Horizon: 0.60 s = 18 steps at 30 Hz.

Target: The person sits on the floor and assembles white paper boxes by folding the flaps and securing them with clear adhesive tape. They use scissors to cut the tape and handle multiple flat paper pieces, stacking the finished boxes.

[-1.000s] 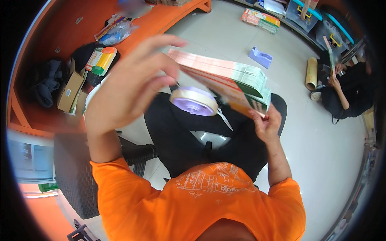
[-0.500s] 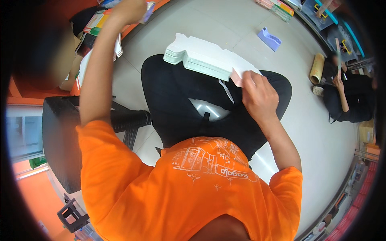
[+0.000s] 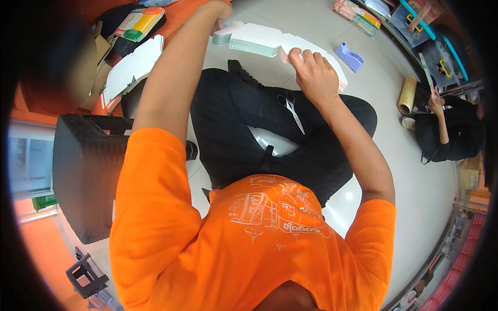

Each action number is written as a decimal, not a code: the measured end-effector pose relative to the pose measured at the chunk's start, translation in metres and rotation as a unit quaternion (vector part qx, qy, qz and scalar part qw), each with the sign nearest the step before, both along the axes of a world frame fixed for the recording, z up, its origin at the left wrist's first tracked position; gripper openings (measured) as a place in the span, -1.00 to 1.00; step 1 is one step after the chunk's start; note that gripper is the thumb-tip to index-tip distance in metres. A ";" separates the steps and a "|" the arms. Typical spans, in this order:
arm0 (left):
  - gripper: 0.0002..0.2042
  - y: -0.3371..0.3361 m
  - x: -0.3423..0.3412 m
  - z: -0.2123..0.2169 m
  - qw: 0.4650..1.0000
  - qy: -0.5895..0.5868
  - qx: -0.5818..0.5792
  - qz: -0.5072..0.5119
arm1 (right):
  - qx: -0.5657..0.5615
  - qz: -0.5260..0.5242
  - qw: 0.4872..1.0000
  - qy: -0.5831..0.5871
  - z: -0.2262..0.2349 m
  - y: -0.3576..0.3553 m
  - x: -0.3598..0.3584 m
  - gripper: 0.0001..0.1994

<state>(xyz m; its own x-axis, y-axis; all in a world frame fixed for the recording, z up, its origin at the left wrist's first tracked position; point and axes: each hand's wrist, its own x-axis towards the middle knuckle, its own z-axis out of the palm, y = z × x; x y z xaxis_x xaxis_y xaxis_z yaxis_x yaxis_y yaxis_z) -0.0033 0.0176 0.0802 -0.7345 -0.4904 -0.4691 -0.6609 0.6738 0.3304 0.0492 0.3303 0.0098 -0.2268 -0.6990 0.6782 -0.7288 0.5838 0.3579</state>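
A stack of flat white cardboard cartons [image 3: 259, 36] with pale green edges is held out beyond my knees, above the floor. My right hand [image 3: 316, 78] is closed on its right part, where a small pinkish flap sticks out at the fingertips. At the stack's far left end is my left hand [image 3: 219, 9], curled, its fingers mostly hidden; a bit of purplish-pink shows beneath it, too small to name. A pair of scissors [image 3: 293, 113] with black handles lies on my black trousers between the legs.
A purple folded piece [image 3: 349, 57] lies on the floor at the far right. To the left are a black stool [image 3: 88, 176], white cardboard sheets [image 3: 134, 67] and a colourful packet [image 3: 139, 23]. A co-worker [image 3: 451, 127] sits at the right, near a yellowish roll [image 3: 407, 95].
The stack has moved forward off my lap with my right hand on it, uncovering the scissors' handles. My left hand has come rightward from the orange surface to the stack's left end.
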 end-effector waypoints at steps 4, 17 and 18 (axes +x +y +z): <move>-0.55 -0.052 -0.047 -0.016 0.980 -0.078 -0.096 -0.154 | -0.009 -0.008 0.999 0.030 0.004 -0.018 -0.009 -0.77; -0.80 0.047 -0.051 0.050 0.763 0.010 -0.562 -0.319 | -0.104 -0.066 0.992 -0.041 -0.031 -0.028 -0.019 -0.88; -0.79 0.068 -0.035 0.076 0.686 -0.036 -0.639 -0.346 | -0.142 -0.064 0.986 -0.063 -0.028 -0.036 -0.013 -0.89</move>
